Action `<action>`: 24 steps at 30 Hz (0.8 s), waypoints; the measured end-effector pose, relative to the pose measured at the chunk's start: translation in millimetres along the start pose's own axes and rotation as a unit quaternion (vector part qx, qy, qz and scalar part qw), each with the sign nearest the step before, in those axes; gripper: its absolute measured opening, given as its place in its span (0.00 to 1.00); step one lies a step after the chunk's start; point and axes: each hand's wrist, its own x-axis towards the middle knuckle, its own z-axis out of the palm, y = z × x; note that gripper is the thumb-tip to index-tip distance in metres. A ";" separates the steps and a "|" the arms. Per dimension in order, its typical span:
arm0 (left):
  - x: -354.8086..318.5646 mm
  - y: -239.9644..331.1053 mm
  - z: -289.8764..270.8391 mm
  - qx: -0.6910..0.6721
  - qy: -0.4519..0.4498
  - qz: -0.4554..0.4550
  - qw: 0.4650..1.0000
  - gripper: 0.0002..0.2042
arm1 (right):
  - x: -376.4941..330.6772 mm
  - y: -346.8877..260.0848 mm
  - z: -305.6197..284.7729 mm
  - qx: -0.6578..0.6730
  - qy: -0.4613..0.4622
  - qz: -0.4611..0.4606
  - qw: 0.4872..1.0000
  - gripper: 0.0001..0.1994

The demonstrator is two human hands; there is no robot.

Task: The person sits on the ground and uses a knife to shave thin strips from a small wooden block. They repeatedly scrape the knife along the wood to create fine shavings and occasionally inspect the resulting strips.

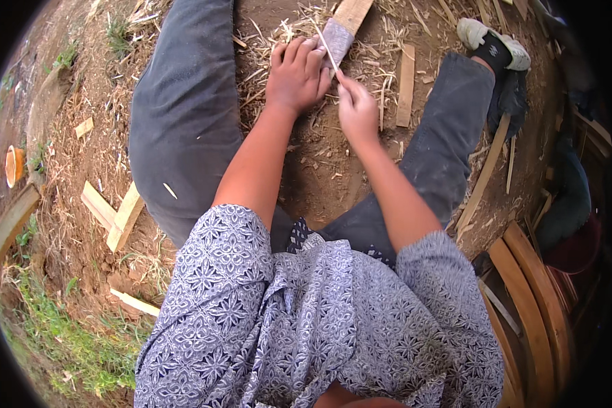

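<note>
I sit on bare earth with my legs in dark grey trousers spread apart. My left hand is closed over the handle of a broad grey blade that rests on a wooden block between my legs. My right hand pinches the lower end of a thin pale bamboo sliver, which runs up across the blade. The two hands are almost touching. Thin shavings and straw-like strips lie around the block.
Short wooden pieces lie about: one right of my hands, a pair by my left thigh, another near the grass. An orange cup stands far left. Curved wooden slats are stacked at lower right. My right foot wears a pale shoe.
</note>
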 end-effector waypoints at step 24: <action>4.3 4.2 1.5 -0.014 0.010 0.016 1.000 0.19 | 70.0 9.2 -7.7 0.029 0.022 0.017 0.999 0.15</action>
